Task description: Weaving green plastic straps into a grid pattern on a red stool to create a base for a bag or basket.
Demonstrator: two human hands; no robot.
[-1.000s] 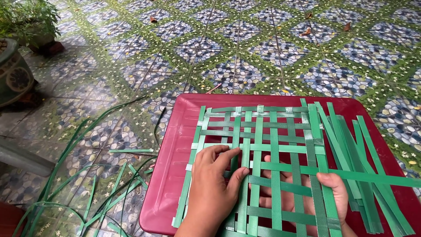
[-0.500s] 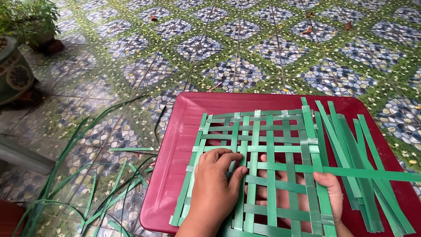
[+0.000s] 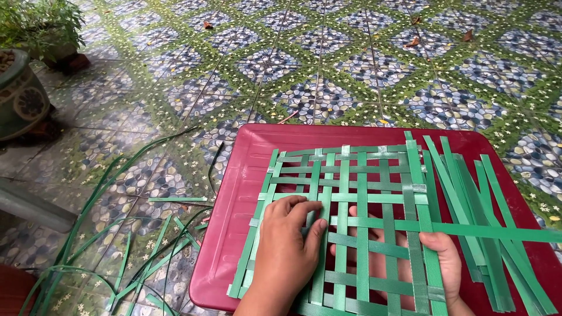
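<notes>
On a red tray [image 3: 246, 175], left hand [image 3: 287, 246] and right hand [image 3: 410, 257] press green woven strips [image 3: 363, 193]

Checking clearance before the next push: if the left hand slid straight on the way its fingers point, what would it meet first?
The left hand points up and slightly right across the woven green mat. It would likely cross more mat strips first, then the red tray far rim.

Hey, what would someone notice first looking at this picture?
A half-woven green strip mat lies on a dark red tray at centre bottom. The left hand presses flat on top of it while the right hand sits partly beneath the strips. Loose green strips are scattered over the patterned tile floor to the left.
</notes>
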